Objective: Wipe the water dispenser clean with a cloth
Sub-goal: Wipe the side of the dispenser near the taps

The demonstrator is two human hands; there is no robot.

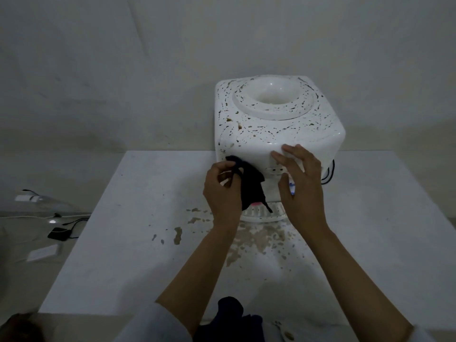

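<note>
At dispenser front | water dispenser sitting on table | left hand pinching dark cloth against it | right hand bracing, fingers spread, holding nothing | risk: cloth smearing grime, dangling corner snagging tap

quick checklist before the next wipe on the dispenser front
1. Cloth gripped: ok, left hand holds the dark cloth.
2. Cloth on surface: ok, it touches the water dispenser front.
3. Dispenser steadied: ok, right hand rests flat on its front.
4. Top clean: not ok, brown specks cover it.
5. Table clean: not ok, stains ahead of the drip tray.
6. Taps clear: cannot tell, hands hide them.
</note>
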